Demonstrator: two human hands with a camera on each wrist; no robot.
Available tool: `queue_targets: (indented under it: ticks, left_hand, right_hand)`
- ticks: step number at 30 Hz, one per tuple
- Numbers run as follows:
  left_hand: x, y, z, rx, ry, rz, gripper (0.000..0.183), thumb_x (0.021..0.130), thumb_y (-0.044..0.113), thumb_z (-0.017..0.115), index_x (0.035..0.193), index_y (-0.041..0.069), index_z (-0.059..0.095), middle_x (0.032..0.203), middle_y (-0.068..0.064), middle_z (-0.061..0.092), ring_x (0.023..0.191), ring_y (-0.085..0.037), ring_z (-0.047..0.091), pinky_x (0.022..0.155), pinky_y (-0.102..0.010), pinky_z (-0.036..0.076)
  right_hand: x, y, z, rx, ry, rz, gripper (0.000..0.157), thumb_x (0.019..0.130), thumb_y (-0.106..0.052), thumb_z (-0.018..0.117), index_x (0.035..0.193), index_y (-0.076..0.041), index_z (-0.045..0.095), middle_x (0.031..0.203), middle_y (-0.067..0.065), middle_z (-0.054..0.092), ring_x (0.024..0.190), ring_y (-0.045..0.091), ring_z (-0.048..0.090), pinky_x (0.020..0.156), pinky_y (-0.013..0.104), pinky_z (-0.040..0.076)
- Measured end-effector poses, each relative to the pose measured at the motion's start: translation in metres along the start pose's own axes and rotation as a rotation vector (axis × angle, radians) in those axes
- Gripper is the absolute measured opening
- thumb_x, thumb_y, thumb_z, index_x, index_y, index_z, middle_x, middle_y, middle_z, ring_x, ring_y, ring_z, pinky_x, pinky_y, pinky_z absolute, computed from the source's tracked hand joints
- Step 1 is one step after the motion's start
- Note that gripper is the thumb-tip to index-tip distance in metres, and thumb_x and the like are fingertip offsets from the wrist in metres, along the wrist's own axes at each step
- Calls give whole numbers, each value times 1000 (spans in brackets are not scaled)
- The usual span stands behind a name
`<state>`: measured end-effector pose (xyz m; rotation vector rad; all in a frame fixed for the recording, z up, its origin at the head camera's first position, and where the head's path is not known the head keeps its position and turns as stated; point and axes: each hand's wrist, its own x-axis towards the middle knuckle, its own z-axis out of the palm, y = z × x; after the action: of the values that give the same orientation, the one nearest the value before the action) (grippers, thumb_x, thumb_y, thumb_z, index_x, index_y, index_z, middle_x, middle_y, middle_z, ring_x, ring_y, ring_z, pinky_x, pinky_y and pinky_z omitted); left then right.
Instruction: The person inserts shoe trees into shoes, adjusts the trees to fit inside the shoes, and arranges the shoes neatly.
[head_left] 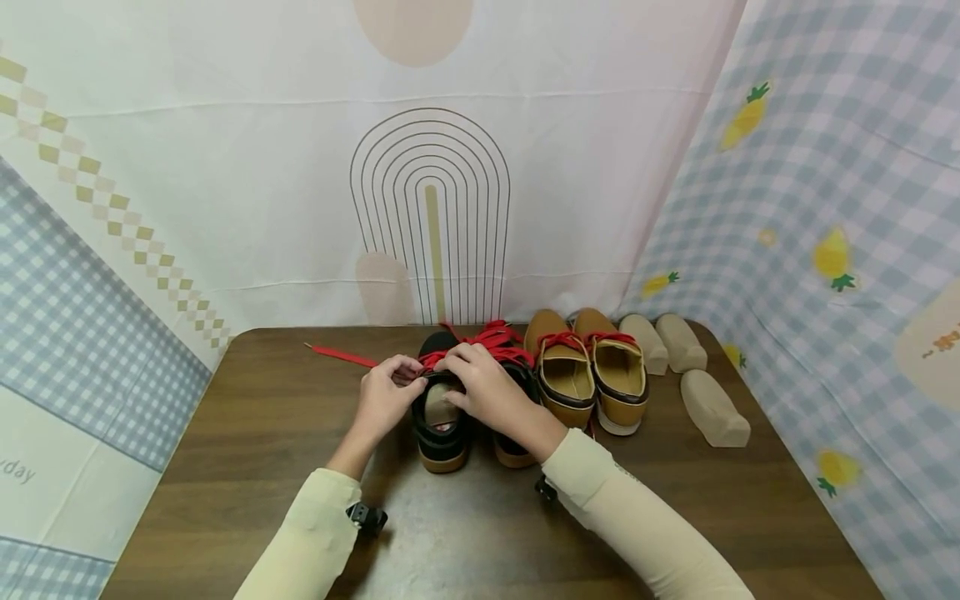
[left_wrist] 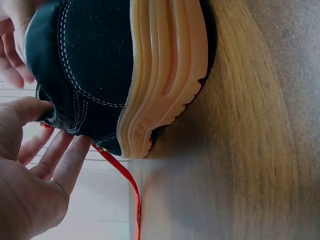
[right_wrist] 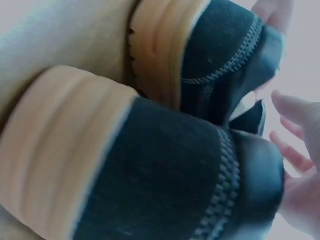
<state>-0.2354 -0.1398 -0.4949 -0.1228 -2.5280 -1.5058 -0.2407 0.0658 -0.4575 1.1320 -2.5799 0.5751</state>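
A: Left hand [head_left: 384,398] sits at the collar of the left black shoe [head_left: 441,425], fingers bent onto the red lace [head_left: 480,343] where it crosses the opening. Looks like a pinch on the lace; the wrist view shows the thumb against the shoe's black side and the other fingers loosely bent beside it.

B: And the right hand [head_left: 489,392]?

A: It lies over the gap between the two black shoes, fingers curled down at the same lace bundle. Whether it actually grips the lace cannot be told from the head view. The right wrist view is blurred and shows only fingertips just beside a black heel.

B: Where do the shoes stand?

A: Middle of the brown table [head_left: 247,417], toes toward the far curtain, heels toward the person. The second black shoe [head_left: 513,442] is mostly hidden under the right hand and sleeve. Both have tan ribbed soles flat on the wood. One loose lace end [head_left: 339,355] runs out to the left across the table.

B: Anything else nearby?

A: A tan pair of shoes [head_left: 588,375] with red laces stands just to the right of the black pair, side by side. Three beige shoe forms [head_left: 712,408] lie further right, two near the back edge, one closer in.
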Motion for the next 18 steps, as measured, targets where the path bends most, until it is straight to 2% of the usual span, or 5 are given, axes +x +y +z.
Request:
queue_targets:
  ticks: [9, 13, 18]
  left_hand:
    - [1, -1, 1, 6, 13, 0, 12, 87, 9, 79, 97, 7, 74, 91, -10, 74, 84, -22, 70, 75, -25, 55]
    - [1, 0, 1, 2, 9, 0, 12, 87, 9, 79, 97, 6, 74, 91, -10, 73, 84, -22, 69, 75, -24, 55]
    - [1, -1, 1, -4, 16, 1, 12, 87, 8, 78, 97, 6, 74, 90, -11, 73, 83, -22, 69, 74, -22, 54]
  right_hand:
    - [15, 2, 0, -12, -179, 106, 36, 86, -24, 86, 113, -13, 65, 114, 5, 60, 106, 24, 55, 94, 37, 51]
    - [19, 1, 2, -34, -216, 141, 41, 84, -29, 88, 109, -14, 60, 109, 3, 57, 102, 22, 53, 90, 36, 49]
    - [22, 1, 3, -44, -224, 150, 41, 82, -27, 89, 106, -15, 58, 107, 2, 57, 101, 23, 53, 87, 37, 49]
